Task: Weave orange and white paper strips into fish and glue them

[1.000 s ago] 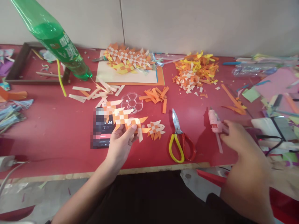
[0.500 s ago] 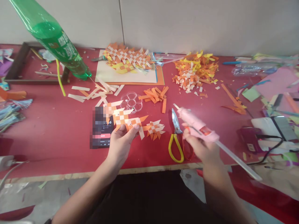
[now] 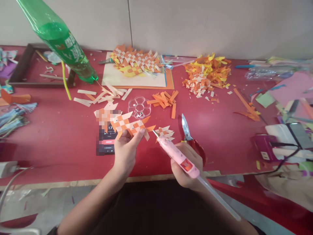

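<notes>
My left hand (image 3: pixel 128 147) pinches a chain of woven orange-and-white paper fish (image 3: pixel 122 123) between thumb and fingers, above a phone (image 3: pixel 107 143). My right hand (image 3: pixel 187 163) is wrapped round a pink glue gun (image 3: pixel 174 151) with a long clear glue stick out of its back. The gun's metal tip is at the pointed orange end of the paper chain; whether they touch I cannot tell. Just beyond the gun's front lies another woven paper fish (image 3: pixel 166 132), partly covered. Scissors (image 3: pixel 186 128) lie behind my right hand, their handles partly hidden.
A green bottle (image 3: pixel 70 52) stands at the back left beside a dark frame (image 3: pixel 41 85). Orange strips (image 3: pixel 165 99), white strips (image 3: pixel 83 101) and a clear round palette (image 3: pixel 139 107) lie mid-table. Behind are stacked woven pieces (image 3: pixel 137 62) and a scrap pile (image 3: pixel 207 73). A purple charger (image 3: pixel 262 148) sits right.
My right hand has brought the glue gun left, to the end of the paper chain. The chain in my left hand has shifted slightly, with its far part further left.
</notes>
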Motion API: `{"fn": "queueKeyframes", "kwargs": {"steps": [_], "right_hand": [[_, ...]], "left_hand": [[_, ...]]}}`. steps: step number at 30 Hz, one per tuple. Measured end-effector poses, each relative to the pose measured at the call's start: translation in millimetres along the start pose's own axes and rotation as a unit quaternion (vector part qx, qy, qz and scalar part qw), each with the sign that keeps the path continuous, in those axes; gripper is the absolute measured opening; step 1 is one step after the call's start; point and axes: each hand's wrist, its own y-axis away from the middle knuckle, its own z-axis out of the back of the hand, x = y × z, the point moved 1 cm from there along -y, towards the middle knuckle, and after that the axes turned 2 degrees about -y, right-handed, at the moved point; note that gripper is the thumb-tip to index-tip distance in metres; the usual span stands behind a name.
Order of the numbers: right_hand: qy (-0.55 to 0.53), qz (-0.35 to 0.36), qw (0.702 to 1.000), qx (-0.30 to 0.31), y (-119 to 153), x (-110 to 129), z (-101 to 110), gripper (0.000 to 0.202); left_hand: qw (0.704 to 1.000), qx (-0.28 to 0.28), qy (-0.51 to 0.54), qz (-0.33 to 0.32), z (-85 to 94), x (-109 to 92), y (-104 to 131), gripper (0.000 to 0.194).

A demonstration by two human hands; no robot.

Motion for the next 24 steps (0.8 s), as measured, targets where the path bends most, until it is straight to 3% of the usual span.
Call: {"fn": "queueKeyframes", "kwargs": {"steps": [12,24], "right_hand": [[0.025,0.007,1.000,0.006,-2.7,0.6,-5.4,0.026],[0.041,0.023,0.999,0.024,4.7,-4.3,-11.0,0.032]], "left_hand": [[0.998,0.003,0.054,0.008,-6.4,-3.6,2.0,0.024],[0.999,-0.012,0.051,0.004,1.0,5.0,-1.3,0.028]]}}
